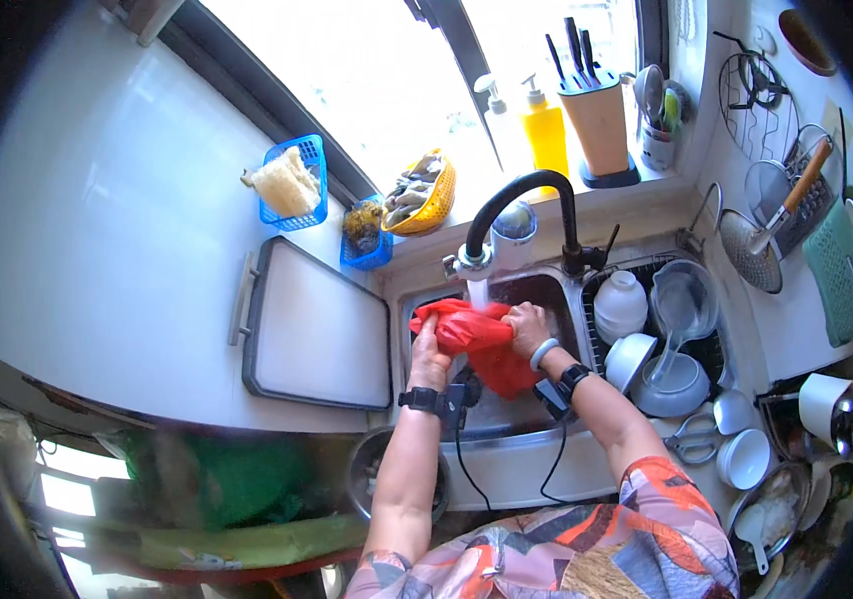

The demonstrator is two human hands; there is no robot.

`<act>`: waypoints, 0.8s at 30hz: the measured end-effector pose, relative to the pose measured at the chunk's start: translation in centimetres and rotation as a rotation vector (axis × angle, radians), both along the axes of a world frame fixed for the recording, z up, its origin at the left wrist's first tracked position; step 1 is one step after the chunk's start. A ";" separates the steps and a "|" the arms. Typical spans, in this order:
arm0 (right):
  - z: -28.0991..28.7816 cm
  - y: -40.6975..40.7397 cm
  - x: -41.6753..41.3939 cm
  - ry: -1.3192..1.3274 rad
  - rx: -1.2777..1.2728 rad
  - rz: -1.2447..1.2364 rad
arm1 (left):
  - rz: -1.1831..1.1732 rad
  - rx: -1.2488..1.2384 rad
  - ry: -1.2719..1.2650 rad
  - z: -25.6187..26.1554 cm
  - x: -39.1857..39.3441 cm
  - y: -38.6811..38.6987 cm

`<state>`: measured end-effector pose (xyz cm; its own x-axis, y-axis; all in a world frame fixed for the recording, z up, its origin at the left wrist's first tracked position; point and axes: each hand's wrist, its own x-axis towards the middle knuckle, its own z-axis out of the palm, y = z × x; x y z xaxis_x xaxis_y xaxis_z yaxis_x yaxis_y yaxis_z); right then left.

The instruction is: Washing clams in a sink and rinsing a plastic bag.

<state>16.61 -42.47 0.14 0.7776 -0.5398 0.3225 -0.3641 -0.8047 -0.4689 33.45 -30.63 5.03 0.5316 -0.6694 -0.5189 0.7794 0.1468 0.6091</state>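
A red plastic bag [465, 327] is stretched between my two hands over the left basin of a steel sink [498, 430]. My left hand [430, 350] grips the bag's left end, thumb on top. Its right end is bunched in the fist of my right hand [529, 329], and a loose part of the bag hangs down into the basin. Water runs from the black curved faucet [524, 180] through a white and chrome spout attachment onto the bag. What the bag contains, if anything, is hidden.
On the right, bowls [621, 311] and a clear plastic strainer [685, 299] crowd a black drying rack. A cutting board [325, 329] leans at left. Blue baskets [292, 183], a yellow basket [423, 195], a yellow pump bottle [546, 138] and a knife block [597, 123] stand near the window.
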 end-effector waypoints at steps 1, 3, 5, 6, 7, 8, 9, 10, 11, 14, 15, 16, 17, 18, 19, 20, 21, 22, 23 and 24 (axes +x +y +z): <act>-0.8 -0.7 0.0 -0.003 -0.003 -0.004 | 0.047 0.028 0.019 0.2 0.1 -0.2; -1.4 -1.3 0.4 -0.233 0.198 0.050 | 0.132 0.055 0.006 -0.3 0.4 -0.3; -1.1 -1.5 0.1 -0.189 0.370 0.057 | 0.098 -0.180 -0.003 0.1 0.5 -0.2; -1.1 -2.0 -0.9 -0.118 0.443 -0.052 | 0.058 -0.132 0.110 1.6 -0.8 -1.0; -0.6 -1.8 -1.0 -0.059 0.515 -0.136 | 0.063 -0.124 0.112 1.9 -0.5 -0.9; -0.6 -2.2 -0.9 -0.039 0.480 -0.143 | 0.055 -0.152 0.058 2.2 -0.2 -0.7; 0.6 -2.1 -1.2 0.004 0.542 -0.199 | 0.045 -0.183 0.002 2.2 0.4 -0.7; -0.8 -2.6 -1.3 0.066 0.531 -0.211 | 0.073 -0.241 0.006 2.4 1.4 -0.4; -1.7 -2.9 -1.4 0.128 0.518 -0.221 | 0.075 -0.238 0.004 2.4 1.8 0.1; -0.4 -2.2 -1.7 0.197 0.599 -0.161 | 0.060 -0.174 -0.045 3.4 1.6 1.0; -1.2 -2.3 -2.1 0.199 0.598 -0.171 | 0.052 -0.176 -0.040 3.7 1.0 0.7; -3.4 -2.9 -2.7 0.175 0.634 -0.136 | 0.021 -0.219 -0.064 3.7 0.3 -0.1; -4.7 -3.3 -3.0 0.150 0.672 -0.089 | 0.000 -0.260 -0.094 3.7 -0.1 -0.4; -4.1 -3.9 -2.8 0.522 0.699 0.108 | 0.006 -0.257 -0.097 4.0 -0.4 -0.2; -3.3 -3.7 -2.9 0.523 0.700 0.116 | -0.042 -0.223 -0.178 4.1 -0.9 0.2; -2.6 -3.4 -3.0 0.345 0.689 0.029 | -0.091 -0.190 -0.257 4.3 -1.4 0.4; -1.3 -3.0 -2.9 0.163 0.671 -0.053 | -0.084 -0.190 -0.264 4.3 -1.5 0.9; 0.2 -2.6 -2.6 -0.137 0.627 -0.066 | -0.152 -0.183 -0.336 3.9 -1.5 1.3; 1.7 -2.3 -2.0 -0.139 0.627 -0.057 | -0.219 -0.176 -0.409 3.5 -1.4 1.6; 3.9 -2.4 -2.2 -0.218 0.378 -0.076 | -0.249 -0.210 -0.402 4.1 -2.9 1.0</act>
<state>14.38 -44.84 3.99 0.6664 -0.7046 0.2436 -0.2755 -0.5363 -0.7978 30.60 -29.61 9.15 0.4722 -0.8690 -0.1475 0.5170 0.1376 0.8449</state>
